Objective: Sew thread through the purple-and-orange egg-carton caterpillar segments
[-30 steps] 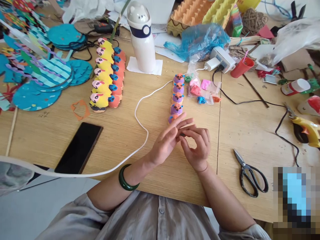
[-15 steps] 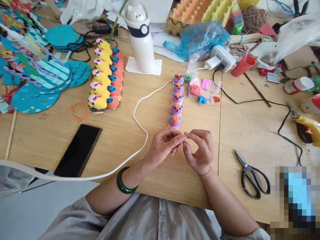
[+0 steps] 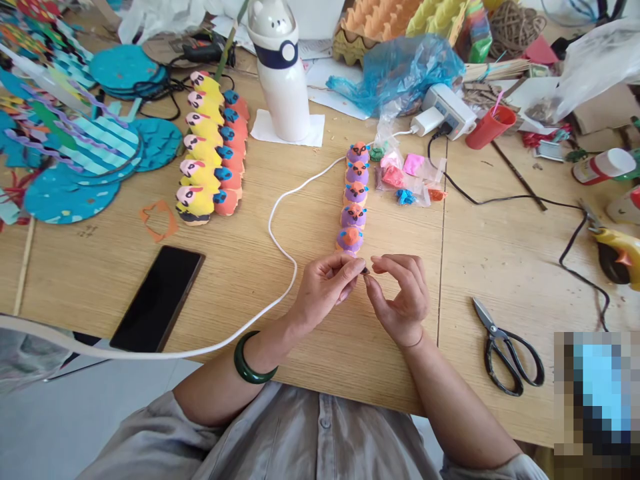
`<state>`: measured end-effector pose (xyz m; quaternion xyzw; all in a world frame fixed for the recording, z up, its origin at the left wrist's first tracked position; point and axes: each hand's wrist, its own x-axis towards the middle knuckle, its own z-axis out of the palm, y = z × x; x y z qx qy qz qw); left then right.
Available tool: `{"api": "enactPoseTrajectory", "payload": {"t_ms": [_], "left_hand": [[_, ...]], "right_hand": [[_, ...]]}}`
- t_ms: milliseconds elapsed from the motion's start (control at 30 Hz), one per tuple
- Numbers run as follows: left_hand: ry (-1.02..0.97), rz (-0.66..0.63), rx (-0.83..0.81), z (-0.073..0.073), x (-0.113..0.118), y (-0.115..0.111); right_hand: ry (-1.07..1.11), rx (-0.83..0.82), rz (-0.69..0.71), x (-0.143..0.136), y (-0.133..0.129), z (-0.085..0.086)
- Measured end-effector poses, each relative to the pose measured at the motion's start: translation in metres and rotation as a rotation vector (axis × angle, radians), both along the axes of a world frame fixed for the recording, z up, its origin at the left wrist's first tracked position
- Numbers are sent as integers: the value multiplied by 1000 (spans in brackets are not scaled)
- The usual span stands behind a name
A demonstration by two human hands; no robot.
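Note:
My left hand [image 3: 325, 287] is closed in a pinch, thumb against fingers, on a small dark piece [image 3: 365, 271] that looks like modelling clay. Facing it, my right hand [image 3: 403, 300] has its thumb and forefinger parted, the tips very close to that piece; whether they touch it I cannot tell. Just beyond the hands runs a row of purple and orange clay figures [image 3: 355, 193] with blue ears. Dark marks show on most of their faces, while the nearest visible one [image 3: 350, 238] has a plain orange patch. My left hand partly covers the near end of the row.
Small bags of coloured clay [image 3: 400, 175] lie right of the row. Yellow and orange figures [image 3: 205, 153] stand left, near a phone [image 3: 158, 298] and white cable [image 3: 273, 227]. Scissors [image 3: 505, 350] rest at right. A white bottle [image 3: 285, 100] and red cup [image 3: 491, 127] stand farther back.
The fingertips of my two hands have drawn slightly apart, and the dark piece now shows at my left fingertips. The view has shifted a little.

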<state>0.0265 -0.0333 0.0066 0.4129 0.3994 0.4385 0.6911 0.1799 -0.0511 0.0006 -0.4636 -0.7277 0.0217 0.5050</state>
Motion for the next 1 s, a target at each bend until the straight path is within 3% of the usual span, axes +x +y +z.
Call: {"api": "enactPoseTrajectory", "payload": {"t_ms": [467,767,1000], "left_hand": [[21,24,21,4,1,1],[24,-28,41,1,-1,1],[121,48,83,-4,-1,2]], "right_hand": [[-23,15,6,1,1,-2],[-23,9,-5,1,1,-4],[-16,-54,24,-3,0,-2]]}}
